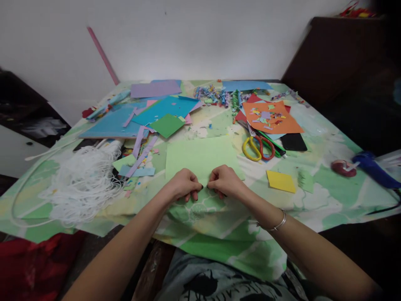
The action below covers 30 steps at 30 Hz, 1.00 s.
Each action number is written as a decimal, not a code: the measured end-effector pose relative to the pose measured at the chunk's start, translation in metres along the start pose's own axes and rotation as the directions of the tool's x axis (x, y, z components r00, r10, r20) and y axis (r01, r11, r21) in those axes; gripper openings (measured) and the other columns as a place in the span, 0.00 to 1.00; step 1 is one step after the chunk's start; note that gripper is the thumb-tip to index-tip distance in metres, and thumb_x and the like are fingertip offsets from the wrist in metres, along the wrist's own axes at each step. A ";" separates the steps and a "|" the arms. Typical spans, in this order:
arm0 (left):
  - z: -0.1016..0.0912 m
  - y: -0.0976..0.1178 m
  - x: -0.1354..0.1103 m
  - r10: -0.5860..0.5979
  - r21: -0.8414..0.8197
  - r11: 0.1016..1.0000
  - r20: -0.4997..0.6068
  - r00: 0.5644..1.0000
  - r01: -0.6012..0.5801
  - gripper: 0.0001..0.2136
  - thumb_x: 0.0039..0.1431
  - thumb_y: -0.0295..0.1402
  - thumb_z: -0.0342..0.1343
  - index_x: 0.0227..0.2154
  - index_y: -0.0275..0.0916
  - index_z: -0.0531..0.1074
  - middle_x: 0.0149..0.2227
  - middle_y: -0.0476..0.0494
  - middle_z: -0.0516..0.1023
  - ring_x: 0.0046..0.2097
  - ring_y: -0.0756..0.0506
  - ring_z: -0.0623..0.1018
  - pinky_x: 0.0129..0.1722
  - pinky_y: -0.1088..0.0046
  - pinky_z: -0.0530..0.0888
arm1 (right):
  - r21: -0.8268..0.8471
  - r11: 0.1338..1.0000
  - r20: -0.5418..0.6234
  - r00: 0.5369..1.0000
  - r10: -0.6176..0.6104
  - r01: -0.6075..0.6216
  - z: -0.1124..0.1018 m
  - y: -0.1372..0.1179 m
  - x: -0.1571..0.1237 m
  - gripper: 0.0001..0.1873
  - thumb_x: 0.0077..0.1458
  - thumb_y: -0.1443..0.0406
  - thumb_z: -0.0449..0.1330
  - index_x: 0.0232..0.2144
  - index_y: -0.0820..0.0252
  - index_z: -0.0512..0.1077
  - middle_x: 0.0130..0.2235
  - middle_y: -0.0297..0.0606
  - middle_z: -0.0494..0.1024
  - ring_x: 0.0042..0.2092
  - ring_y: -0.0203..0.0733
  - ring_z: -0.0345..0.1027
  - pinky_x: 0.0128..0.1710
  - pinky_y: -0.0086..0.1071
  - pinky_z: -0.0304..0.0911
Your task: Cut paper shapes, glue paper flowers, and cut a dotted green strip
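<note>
A pale green sheet of paper (200,154) lies flat in front of me on the patterned tablecloth. My left hand (186,184) is closed, thumb and forefinger pinched together at the sheet's near edge. Close beside it, my right hand (224,180) pinches the same edge, with a small gap between the two hands. The fingers cover most of that edge, so I cannot make out whether it is folded or rolled. Right of the sheet lie yellow-handled scissors (251,149) and red-handled scissors (266,148), their blades partly under papers.
Tangled white cord (83,184) is heaped at the left. Blue paper (169,109) and a green square (167,125) lie behind it. Orange paper (272,119) bears small scraps. A black phone-like object (293,142), yellow paper (281,181) and a blue glue gun (374,167) are at the right.
</note>
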State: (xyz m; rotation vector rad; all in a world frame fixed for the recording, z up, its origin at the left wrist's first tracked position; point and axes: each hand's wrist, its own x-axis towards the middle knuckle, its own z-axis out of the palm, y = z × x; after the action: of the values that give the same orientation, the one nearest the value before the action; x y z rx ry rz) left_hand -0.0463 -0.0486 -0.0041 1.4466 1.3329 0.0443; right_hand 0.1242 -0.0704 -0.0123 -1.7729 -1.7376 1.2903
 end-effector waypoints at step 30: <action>-0.044 -0.046 -0.038 -0.089 -0.085 0.993 -0.093 0.992 0.081 0.09 0.42 0.32 0.53 0.12 0.37 0.64 0.10 0.51 0.66 0.12 0.56 0.58 0.14 0.79 0.50 | 0.086 0.986 -0.162 0.974 0.158 -0.146 -0.060 0.056 -0.021 0.07 0.39 0.70 0.58 0.13 0.63 0.68 0.12 0.31 0.67 0.12 0.28 0.55 0.14 0.23 0.51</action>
State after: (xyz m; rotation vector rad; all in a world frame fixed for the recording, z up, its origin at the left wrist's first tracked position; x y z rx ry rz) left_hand -0.1189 -0.0580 0.0033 1.3318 1.4542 0.1123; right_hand 0.2084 -0.0801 -0.0160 -1.9433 -1.4701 1.2067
